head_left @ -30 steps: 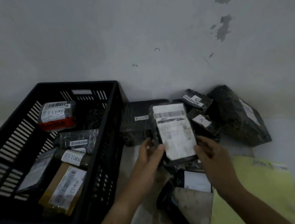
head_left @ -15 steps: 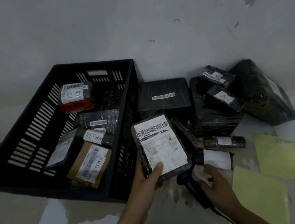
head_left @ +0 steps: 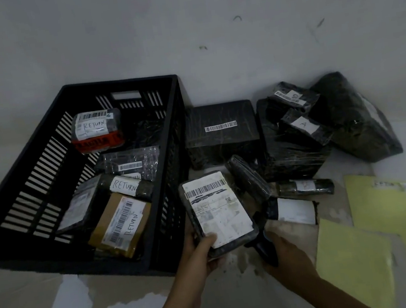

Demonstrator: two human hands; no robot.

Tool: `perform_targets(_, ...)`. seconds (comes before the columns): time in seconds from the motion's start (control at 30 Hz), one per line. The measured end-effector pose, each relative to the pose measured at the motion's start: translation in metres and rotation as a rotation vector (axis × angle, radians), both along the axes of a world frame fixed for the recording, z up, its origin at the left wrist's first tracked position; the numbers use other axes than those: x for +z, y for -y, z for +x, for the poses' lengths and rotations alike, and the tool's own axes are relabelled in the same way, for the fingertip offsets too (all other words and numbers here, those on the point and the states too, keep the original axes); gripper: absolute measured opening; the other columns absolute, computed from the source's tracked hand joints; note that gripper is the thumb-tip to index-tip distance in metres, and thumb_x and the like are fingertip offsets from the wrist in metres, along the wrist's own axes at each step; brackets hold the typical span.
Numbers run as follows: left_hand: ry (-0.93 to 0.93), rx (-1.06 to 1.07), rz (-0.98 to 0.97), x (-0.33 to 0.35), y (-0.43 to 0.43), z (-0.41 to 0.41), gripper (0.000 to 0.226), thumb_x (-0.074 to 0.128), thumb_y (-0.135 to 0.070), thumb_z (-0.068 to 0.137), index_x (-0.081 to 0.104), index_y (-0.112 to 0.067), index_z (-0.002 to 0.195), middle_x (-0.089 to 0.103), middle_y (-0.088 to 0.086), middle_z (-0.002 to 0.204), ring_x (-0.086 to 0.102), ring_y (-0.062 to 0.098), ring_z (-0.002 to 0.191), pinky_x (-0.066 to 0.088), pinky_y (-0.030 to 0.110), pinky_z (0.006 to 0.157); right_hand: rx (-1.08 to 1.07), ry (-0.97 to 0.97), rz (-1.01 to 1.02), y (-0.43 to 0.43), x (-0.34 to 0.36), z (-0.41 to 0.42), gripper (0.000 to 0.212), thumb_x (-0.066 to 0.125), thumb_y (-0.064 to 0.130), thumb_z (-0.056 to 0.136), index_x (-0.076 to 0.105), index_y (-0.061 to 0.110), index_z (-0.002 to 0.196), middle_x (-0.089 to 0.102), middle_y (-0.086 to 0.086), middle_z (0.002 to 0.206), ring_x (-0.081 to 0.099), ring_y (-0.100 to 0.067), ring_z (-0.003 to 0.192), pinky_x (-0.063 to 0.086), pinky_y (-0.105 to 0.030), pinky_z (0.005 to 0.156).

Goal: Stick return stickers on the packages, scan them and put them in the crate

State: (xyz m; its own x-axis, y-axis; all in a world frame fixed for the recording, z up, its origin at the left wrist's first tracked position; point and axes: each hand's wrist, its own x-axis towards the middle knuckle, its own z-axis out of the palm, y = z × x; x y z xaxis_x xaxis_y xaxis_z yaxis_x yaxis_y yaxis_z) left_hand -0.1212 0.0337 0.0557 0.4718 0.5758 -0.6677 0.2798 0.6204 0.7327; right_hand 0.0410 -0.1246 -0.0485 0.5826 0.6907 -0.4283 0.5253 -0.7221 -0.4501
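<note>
The package in your left hand sits just beside the crate's right wall, tilted up off the surface with its label facing you. The label's small print is too blurred to read; only a barcode across the top and a blacked-out line beneath it are clear. I can see no RETURN writing on it.

Your left thumb presses on the label's lower left corner. The other fingers curl under the package and are mostly hidden.

Your right hand is wrapped round a black handle, fingers closed tight on it. The upper end of the handle disappears behind the package, so I cannot tell what it is.

Inside the crate, "RETURN" is handwritten on a red-taped parcel, on a white slip across a dark package and on the label of a brown box. A bubble-wrapped pouch shows a barcode, with its other slip half covered.

To the right of the crate, against the wall, a black box carries a barcode strip only. A small package in the dark pile is marked "A". Yellow sheets lie at the far right, cut off by the edge, and their writing is blurred.
</note>
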Motion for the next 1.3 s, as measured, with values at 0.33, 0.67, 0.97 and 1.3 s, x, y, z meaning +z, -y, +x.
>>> perform_targets(0.33, 0.069, -0.015, 0.06, 0.004, -0.01, 0.006, 0.062, 0.066, -0.011, 0.097, 0.046, -0.041, 0.147, 0.07, -0.009, 0.127, 0.067, 0.021, 0.117, 0.057, 0.046, 0.099, -0.158, -0.336, 0.082, 0.017, 0.045, 0.009, 0.07, 0.069, 0.032, 0.091, 0.024, 0.038, 0.145, 0.061, 0.001, 0.125, 0.069, -0.014, 0.088, 0.055, -0.023, 0.068)
perform_targets(0.67, 0.177, 0.107, 0.029, -0.006, -0.02, 0.007, 0.06, 0.059, -0.001, 0.096, 0.054, -0.037, 0.143, 0.073, -0.003, 0.125, 0.068, 0.026, 0.118, 0.055, 0.054, 0.101, -0.437, -0.497, 0.374, 0.038, 0.134, -0.004, 0.045, 0.062, -0.006, 0.088, 0.051, 0.017, 0.124, 0.066, -0.012, 0.091, 0.062, -0.031, 0.076, 0.048, -0.036, 0.07)
perform_targets(0.97, 0.196, 0.096, 0.053, -0.004, -0.01, 0.009, 0.063, 0.051, 0.004, 0.094, 0.055, -0.037, 0.142, 0.074, -0.004, 0.124, 0.068, 0.025, 0.118, 0.057, 0.051, 0.097, -0.524, -0.618, 0.766, 0.022, 0.191, -0.067, 0.045, 0.076, 0.066, 0.069, 0.072, 0.029, 0.095, 0.063, -0.024, 0.069, 0.059, -0.03, 0.059, 0.043, -0.035, 0.066)
perform_targets(1.3, 0.24, 0.052, 0.102, 0.003, -0.003, 0.009, 0.061, 0.055, -0.001, 0.084, 0.064, -0.043, 0.128, 0.073, -0.002, 0.124, 0.069, 0.026, 0.115, 0.055, 0.056, 0.1, -0.387, -0.673, 0.825, 0.01, 0.214, -0.079, 0.02, 0.055, 0.039, 0.081, 0.067, 0.025, 0.087, 0.056, -0.017, 0.061, 0.048, -0.019, 0.045, 0.037, -0.02, 0.046)
